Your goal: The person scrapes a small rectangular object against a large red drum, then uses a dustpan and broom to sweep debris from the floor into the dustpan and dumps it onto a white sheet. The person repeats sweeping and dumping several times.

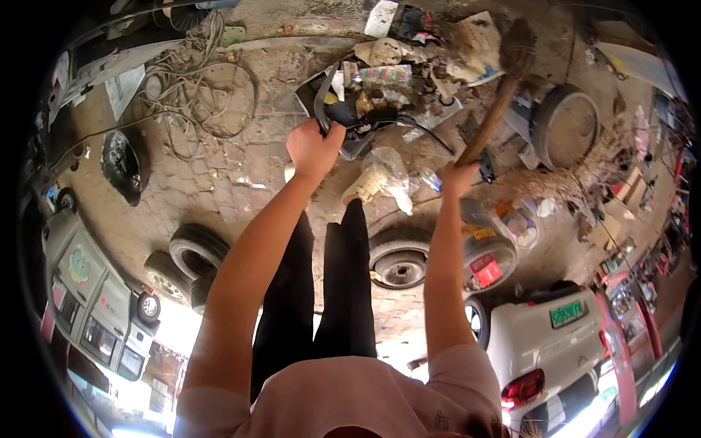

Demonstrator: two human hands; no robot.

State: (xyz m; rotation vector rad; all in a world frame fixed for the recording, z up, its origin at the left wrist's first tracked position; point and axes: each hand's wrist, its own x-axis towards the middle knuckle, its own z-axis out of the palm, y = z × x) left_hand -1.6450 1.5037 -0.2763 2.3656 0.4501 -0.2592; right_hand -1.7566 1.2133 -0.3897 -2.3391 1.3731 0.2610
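Observation:
My left hand (315,150) is closed around a dark curved strip (323,98) that rises over a heap of rubbish (387,80). The heap holds torn packaging, paper scraps and black plastic pieces. My right hand (460,179) grips a wooden handle (488,125). The handle slants up and to the right to a dark brown, brushy-looking head (517,47), too blurred to tell its kind. Between my hands, a clear plastic bag (391,171) lies by my pale shoe (367,181). Whatever the far end of the dark strip joins is hard to make out.
Coiled hoses (190,98) and a black basin-like object (120,160) lie to the left. A round wheel-like disc (566,125) and dry straw (562,186) are at right. Tyres (197,248), a wheel (400,270), a white car (544,336) and a grey van (98,299) stand around me.

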